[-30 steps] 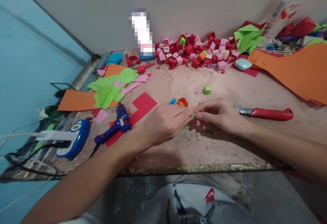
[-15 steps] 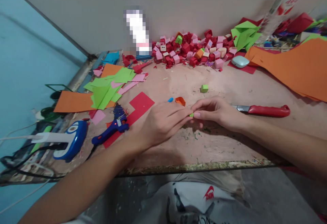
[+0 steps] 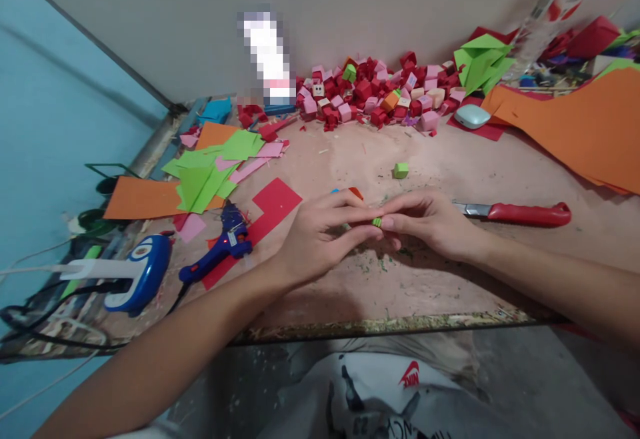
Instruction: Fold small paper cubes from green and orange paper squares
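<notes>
Between the fingertips of both hands sits a small green folded foam piece (image 3: pixel 377 222) with ridged edges; much of it is hidden. My left hand (image 3: pixel 325 232) pinches it from the left with thumb and fingers. From the right, my right hand (image 3: pixel 425 222) grips it with thumb and forefinger. A finished-looking green cube (image 3: pixel 401 171) rests on the table just beyond my hands. Behind my left fingers an orange piece (image 3: pixel 356 193) and a blue scrap (image 3: pixel 335 191) are partly covered. Green crumbs (image 3: pixel 383 264) lie scattered beneath my hands.
A red-handled knife (image 3: pixel 529 214) lies right of my right hand. On the left are a blue glue gun (image 3: pixel 220 252), red sheet (image 3: pixel 275 202) and blue-and-white power strip (image 3: pixel 143 272). Many small cubes (image 3: pixel 370 95) are heaped against the wall. Orange sheets (image 3: pixel 570 129) lie at right.
My left thumb has spread lower and the fingers have shifted around the green piece, showing more of its ridges. My left hand now covers more of the orange piece.
</notes>
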Demonstrator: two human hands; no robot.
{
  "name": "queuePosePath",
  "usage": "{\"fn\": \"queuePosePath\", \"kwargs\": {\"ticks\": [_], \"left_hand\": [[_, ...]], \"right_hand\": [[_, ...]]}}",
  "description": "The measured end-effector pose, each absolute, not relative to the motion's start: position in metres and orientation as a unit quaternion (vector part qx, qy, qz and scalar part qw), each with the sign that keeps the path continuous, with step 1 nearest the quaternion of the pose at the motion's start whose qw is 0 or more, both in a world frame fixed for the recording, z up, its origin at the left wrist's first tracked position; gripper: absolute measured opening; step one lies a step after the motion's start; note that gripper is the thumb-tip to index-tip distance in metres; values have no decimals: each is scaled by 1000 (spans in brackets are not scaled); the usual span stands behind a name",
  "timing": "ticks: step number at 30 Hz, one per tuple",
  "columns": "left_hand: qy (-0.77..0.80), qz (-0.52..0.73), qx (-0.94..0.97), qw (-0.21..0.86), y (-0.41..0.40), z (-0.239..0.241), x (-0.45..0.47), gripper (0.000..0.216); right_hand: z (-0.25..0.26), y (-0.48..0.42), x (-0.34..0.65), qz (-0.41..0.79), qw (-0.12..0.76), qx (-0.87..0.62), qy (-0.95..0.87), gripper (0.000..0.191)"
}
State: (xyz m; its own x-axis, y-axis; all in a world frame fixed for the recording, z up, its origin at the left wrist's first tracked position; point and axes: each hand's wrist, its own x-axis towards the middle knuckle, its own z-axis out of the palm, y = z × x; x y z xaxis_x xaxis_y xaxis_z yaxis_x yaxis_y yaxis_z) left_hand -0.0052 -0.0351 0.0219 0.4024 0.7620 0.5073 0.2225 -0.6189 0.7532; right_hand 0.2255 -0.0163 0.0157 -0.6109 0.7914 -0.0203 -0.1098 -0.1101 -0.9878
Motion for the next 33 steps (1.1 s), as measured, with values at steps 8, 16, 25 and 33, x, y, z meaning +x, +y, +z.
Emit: {"fn": "queuePosePath", "kwargs": {"ticks": [8,16,25,33], "left_hand": [[363,432,722,401,-33,23,-3,16],[350,430,747,368,-31,20,-5,19],[374,434,757,315,-33,19,-4,14],[333,444,785,276,-33,23,-6,14]], "right_hand": [[15,-15,225,508,381,-348,-689,21],[20,-17,227,468,361,-364,-720,20],[16,-19,231,326,363,-339,-805,15],[16,-20,231,283,373,-301,-831,14]]}}
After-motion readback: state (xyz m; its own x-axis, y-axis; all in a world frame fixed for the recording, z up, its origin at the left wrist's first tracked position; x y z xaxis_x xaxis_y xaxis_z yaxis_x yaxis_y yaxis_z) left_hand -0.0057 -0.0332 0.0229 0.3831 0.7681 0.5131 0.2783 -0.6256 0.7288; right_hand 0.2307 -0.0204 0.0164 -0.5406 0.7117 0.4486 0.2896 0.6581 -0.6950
